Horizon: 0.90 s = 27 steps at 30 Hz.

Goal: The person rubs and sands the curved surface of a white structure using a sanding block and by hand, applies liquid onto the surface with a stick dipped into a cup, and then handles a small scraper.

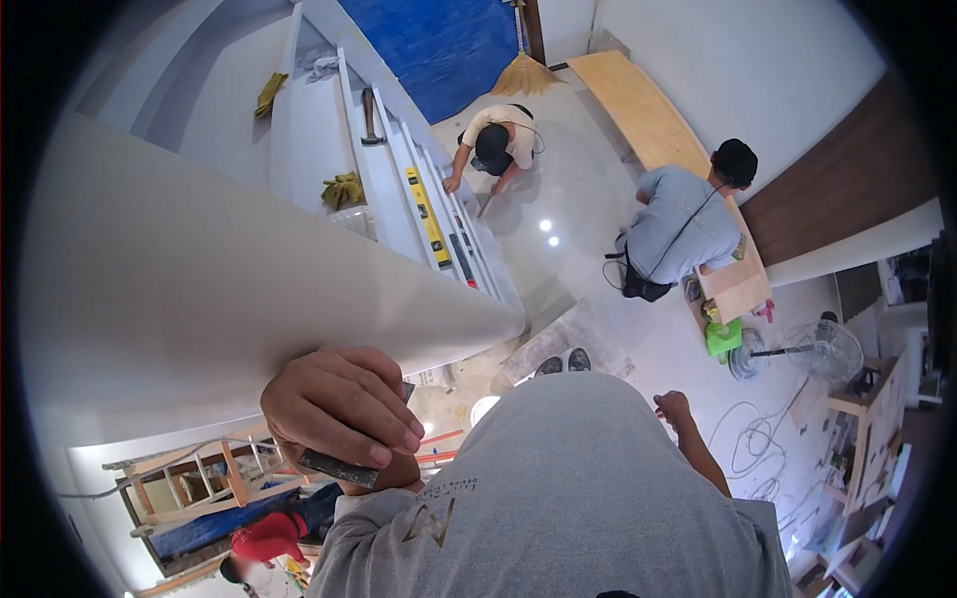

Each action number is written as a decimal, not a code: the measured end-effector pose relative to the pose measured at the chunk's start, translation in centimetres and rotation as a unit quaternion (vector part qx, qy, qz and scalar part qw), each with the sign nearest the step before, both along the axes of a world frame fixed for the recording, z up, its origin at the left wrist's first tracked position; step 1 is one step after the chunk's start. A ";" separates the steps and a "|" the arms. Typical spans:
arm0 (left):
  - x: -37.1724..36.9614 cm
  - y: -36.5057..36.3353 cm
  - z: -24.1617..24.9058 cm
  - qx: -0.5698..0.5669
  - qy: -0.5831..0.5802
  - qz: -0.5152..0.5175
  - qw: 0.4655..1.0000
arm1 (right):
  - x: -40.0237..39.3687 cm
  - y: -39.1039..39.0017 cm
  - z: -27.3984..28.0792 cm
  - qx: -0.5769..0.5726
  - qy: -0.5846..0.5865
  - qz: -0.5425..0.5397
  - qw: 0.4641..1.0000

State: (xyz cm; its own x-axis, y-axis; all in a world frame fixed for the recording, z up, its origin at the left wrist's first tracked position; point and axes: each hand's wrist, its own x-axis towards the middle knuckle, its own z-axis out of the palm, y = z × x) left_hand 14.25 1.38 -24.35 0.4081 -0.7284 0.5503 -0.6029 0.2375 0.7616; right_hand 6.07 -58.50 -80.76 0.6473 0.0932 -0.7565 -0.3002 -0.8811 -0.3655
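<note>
My left hand is raised beside the smooth pale curved panel. Its fingers are closed around a dark, rough-looking piece of sandpaper, whose ends stick out on both sides of the grip. Lower, at my right side, hangs my right hand with its fingers curled in and nothing showing in them. Behind the panel, a white shelf frame holds a yellow spirit level, a hammer and work gloves.
One person crouches by the frame's far side. Another in grey leans over a wooden bench. A standing fan and loose cable are to my right. Someone in red works behind me at left.
</note>
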 end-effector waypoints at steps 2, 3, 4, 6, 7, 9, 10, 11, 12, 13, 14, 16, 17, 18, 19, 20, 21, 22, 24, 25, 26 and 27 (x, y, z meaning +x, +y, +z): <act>0.1 0.0 0.0 0.001 -0.004 -0.001 1.000 | 0.0 0.3 0.5 -0.012 0.012 -0.014 1.000; 0.1 0.0 0.0 -0.001 -0.005 -0.003 1.000 | 0.1 0.4 0.7 -0.011 0.006 0.000 1.000; -0.1 0.0 -0.1 -0.002 -0.005 -0.003 1.000 | -0.2 0.1 0.3 -0.010 0.000 0.014 1.000; -0.1 0.1 -0.1 -0.003 -0.004 -0.006 1.000 | -0.4 -0.3 -0.5 -0.005 -0.011 0.036 0.999; -0.1 0.1 -0.1 -0.002 -0.002 -0.008 1.000 | -0.5 -0.5 -1.1 -0.001 -0.017 0.043 0.999; -0.1 0.0 0.1 0.001 0.000 -0.010 1.000 | -0.7 -1.1 -2.0 -0.025 -0.043 0.131 0.990; -0.1 0.0 0.2 0.004 0.001 -0.010 1.000 | -0.3 -0.5 -0.4 -0.054 -0.063 0.210 0.974; 0.0 -0.1 0.3 0.006 0.001 -0.011 1.000 | 0.1 0.0 1.0 -0.082 -0.082 0.288 0.951; -0.1 -0.2 0.2 0.003 -0.001 -0.006 1.000 | 0.3 0.5 2.0 -0.085 -0.099 0.310 0.942; -0.2 -0.3 0.2 0.000 -0.004 -0.002 1.000 | 0.4 0.5 2.3 -0.088 -0.116 0.331 0.932; -0.2 -0.3 0.1 -0.004 -0.006 0.002 1.000 | 0.4 0.6 2.6 -0.090 -0.133 0.352 0.922; -0.2 -0.2 0.1 0.000 -0.005 0.000 1.000 | 0.4 1.0 2.4 -0.042 -0.052 0.151 0.986; -0.2 -0.2 0.2 0.001 -0.005 -0.001 1.000 | 0.3 0.9 2.1 -0.029 -0.026 0.088 0.995; -0.1 -0.1 0.1 0.003 -0.006 -0.001 1.000 | 0.2 0.9 1.8 -0.017 -0.003 0.023 1.000; -0.1 0.0 0.1 0.005 -0.008 -0.002 1.000 | 0.2 1.0 2.0 -0.017 0.003 0.000 1.000; 0.0 0.0 0.1 0.006 -0.009 -0.002 1.000 | 0.2 1.1 2.3 -0.017 0.011 -0.024 1.000; 0.0 0.0 0.1 0.006 -0.009 -0.002 1.000 | 0.2 1.2 2.5 -0.009 -0.001 -0.011 1.000; 0.1 0.0 0.1 0.007 -0.008 -0.002 1.000 | -0.1 0.7 1.7 -0.001 -0.013 0.002 1.000; 0.0 -0.1 0.1 0.004 -0.007 0.001 1.000 | -0.5 0.0 0.6 0.000 -0.029 0.029 0.999; 0.0 -0.1 0.0 0.001 -0.007 0.004 1.000 | -0.4 0.1 0.7 -0.007 -0.033 0.044 0.998; -0.1 -0.1 -0.1 -0.002 -0.007 0.007 1.000 | -0.4 0.2 0.8 -0.012 -0.021 0.030 0.999; 0.0 -0.1 -0.1 -0.002 -0.004 0.007 1.000 | -0.4 0.3 1.0 -0.017 -0.009 0.016 1.000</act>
State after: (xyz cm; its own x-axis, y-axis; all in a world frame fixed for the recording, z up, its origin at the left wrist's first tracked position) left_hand 14.24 1.24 -24.44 0.4141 -0.7200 0.5568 -0.6127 0.2319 0.7555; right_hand 5.70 -58.25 -79.77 0.6577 0.0891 -0.7480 -0.2652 -0.9020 -0.3406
